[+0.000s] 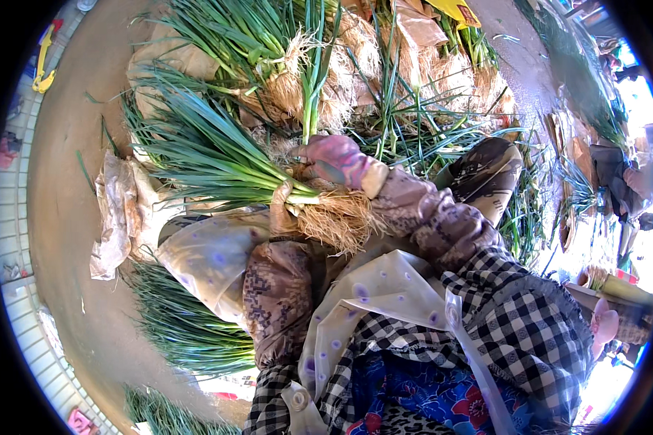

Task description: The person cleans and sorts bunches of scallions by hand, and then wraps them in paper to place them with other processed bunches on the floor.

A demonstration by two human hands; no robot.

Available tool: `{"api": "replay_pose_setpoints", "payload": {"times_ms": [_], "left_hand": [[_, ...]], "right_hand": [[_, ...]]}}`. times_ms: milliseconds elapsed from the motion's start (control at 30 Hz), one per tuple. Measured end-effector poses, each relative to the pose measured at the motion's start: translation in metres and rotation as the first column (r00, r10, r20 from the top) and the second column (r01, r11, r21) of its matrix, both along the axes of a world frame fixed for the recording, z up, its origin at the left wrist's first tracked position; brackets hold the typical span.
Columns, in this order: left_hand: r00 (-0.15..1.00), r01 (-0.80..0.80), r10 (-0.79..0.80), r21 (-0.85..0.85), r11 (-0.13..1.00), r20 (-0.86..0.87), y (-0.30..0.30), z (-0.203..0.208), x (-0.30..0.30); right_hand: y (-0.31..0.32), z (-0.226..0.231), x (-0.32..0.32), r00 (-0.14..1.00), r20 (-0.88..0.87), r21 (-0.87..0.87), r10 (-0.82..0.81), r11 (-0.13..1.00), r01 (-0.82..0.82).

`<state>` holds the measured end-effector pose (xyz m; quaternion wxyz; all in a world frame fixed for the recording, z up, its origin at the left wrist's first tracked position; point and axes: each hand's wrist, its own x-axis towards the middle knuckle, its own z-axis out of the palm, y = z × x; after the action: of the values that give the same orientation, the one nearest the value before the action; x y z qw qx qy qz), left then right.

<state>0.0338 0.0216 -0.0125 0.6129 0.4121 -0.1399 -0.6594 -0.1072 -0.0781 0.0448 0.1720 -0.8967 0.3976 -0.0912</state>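
Note:
A bunch of green onions [228,156] lies across my lap, leaves fanned to the upper left and pale, stringy roots [337,221] to the right. My left hand [281,205] is wrapped round its white stems just left of the roots. Above the roots is my right hand [335,161], in a pink and purple patterned glove. Its fingers are closed at the lower end of a single upright green onion [311,101]; the fingertips are partly hidden. Camouflage sleeves cover both forearms.
A heap of green onions with dry roots [355,61] lies just ahead on brown paper [417,25]. Finished-looking bundles [189,319] rest at my left, by crumpled paper [115,214]. A yellow object [45,61] lies at the far left, beside pale tiles [13,232].

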Motion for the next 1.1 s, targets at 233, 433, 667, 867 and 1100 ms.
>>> {"api": "replay_pose_setpoints", "payload": {"times_ms": [233, 433, 667, 867, 1100], "left_hand": [[1.000, -0.008, 0.009, 0.036, 0.999, -0.027, 0.004, -0.005, 0.003], [0.993, 0.109, -0.109, -0.024, 0.994, -0.035, -0.003, -0.011, 0.004], [0.995, -0.052, 0.050, -0.027, 0.998, -0.090, -0.002, -0.027, 0.006], [0.994, 0.019, -0.016, 0.021, 1.000, -0.106, -0.010, -0.015, -0.003], [1.000, 0.002, -0.002, -0.022, 1.000, -0.025, 0.004, -0.010, 0.018]], "right_hand": [[-0.005, -0.029, 0.002, 0.857, 0.503, 0.390, -0.114, 0.914, -0.108], [-0.001, -0.019, -0.029, 0.493, 0.455, 0.880, -0.741, 0.292, -0.374], [-0.022, 0.012, -0.094, 0.132, 0.566, 0.765, -0.814, 0.459, -0.451], [-0.014, -0.065, -0.125, 0.875, -0.329, 0.045, -0.354, 0.920, 0.389], [-0.028, -0.024, -0.032, 0.389, 0.401, 0.856, -0.829, 0.188, -0.482]]}}
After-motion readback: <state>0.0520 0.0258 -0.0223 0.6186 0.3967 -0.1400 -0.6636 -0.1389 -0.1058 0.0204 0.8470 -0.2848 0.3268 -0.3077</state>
